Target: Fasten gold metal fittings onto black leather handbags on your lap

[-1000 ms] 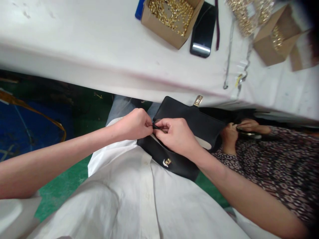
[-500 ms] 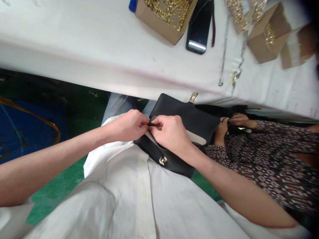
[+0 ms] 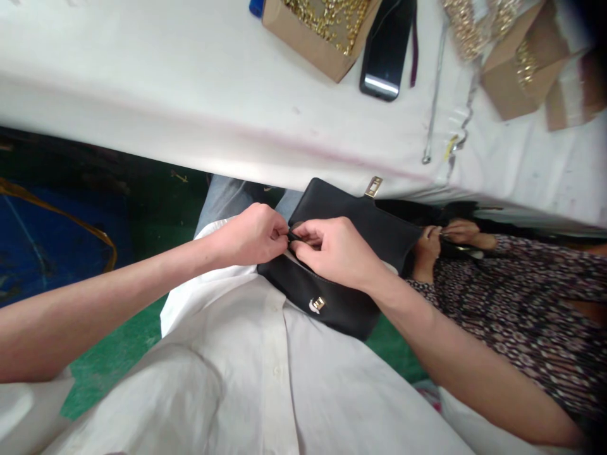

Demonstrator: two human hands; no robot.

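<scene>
A black handbag (image 3: 348, 311) rests on my lap with its flap (image 3: 344, 208) folded back toward the table. The flap carries a gold clasp plate (image 3: 374, 186), and a gold turn lock (image 3: 318, 304) sits on the bag's front. At the left end of the bag's opening, my left hand (image 3: 258, 235) pinches a small black strip (image 3: 294, 236). My right hand (image 3: 337, 251) closes on the same strip from the other side, thumb and fingers bent over the opening. The strip is mostly covered by fingertips, so its exact kind is unclear.
Along the white-covered table (image 3: 190, 95) lie a cardboard box of gold hardware (image 3: 308, 38), a black phone (image 3: 386, 57) and a second carton (image 3: 512, 82). At right, a co-worker's hands (image 3: 443, 240) handle a dark item. Something blue (image 3: 61, 240) lies at left.
My fingers have shifted slightly around the strip, and my right hand and forearm sit a little farther right. The view has moved slightly. Both hands stay at the bag's left end.
</scene>
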